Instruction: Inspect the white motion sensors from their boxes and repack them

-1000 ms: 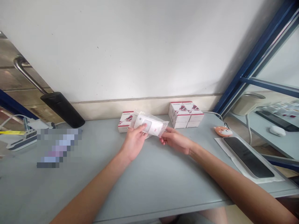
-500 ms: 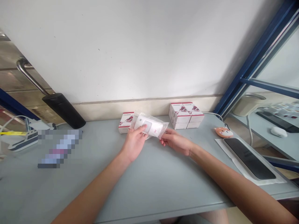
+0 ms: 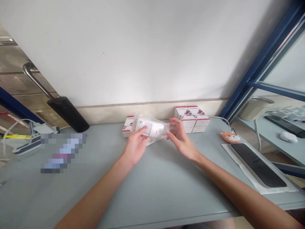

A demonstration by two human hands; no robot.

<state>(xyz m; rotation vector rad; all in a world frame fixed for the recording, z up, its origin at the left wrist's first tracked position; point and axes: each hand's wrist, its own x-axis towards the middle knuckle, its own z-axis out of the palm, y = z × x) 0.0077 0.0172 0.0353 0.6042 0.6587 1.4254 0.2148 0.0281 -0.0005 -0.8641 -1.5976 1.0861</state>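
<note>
Device (image 3: 150,127) in left fingers (image 3: 141,131), red mark (image 3: 157,131) unreadable

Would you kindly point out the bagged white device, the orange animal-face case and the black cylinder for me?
Bagged white device (image 3: 152,127): head view, middle of its upper face.
Orange animal-face case (image 3: 230,137): head view, middle of its front.
Black cylinder (image 3: 68,114): head view, middle of its side.

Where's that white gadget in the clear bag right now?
Mid-picture in the head view: the white gadget is in the left hand, left of the paired boxes.
</note>
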